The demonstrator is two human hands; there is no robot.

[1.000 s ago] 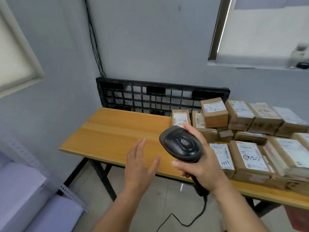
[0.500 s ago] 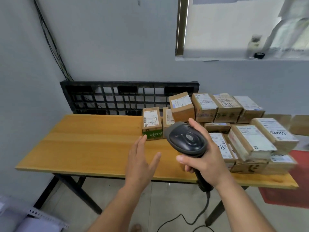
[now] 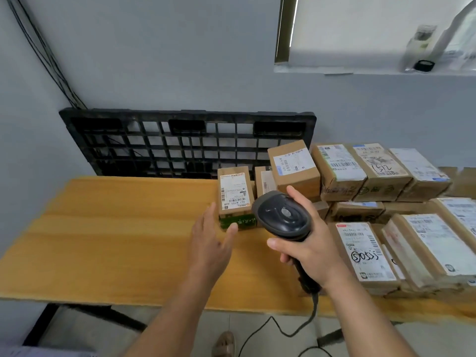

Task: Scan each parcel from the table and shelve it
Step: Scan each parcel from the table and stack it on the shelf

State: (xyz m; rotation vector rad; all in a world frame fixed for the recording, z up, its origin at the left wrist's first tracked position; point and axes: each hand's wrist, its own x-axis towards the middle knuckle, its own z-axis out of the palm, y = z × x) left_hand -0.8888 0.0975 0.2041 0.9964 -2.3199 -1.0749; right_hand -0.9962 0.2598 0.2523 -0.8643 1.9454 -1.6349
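Grey wall (image 3: 180, 60) behind. One wooden tabletop (image 3: 116, 253), left half bare. One black pallet (image 3: 180, 140) stands on edge against the wall. Parcels (image 3: 378, 171): at least ten counted, stacked on the right half; the frame edge cuts the pile. One small parcel (image 3: 234, 194) stands upright at its left end. Two hands: left hand (image 3: 208, 243) released, fingers straight, thumb at that parcel's base, contact unclear. Right hand (image 3: 314, 248) grasps one corded scanner (image 3: 283, 215).
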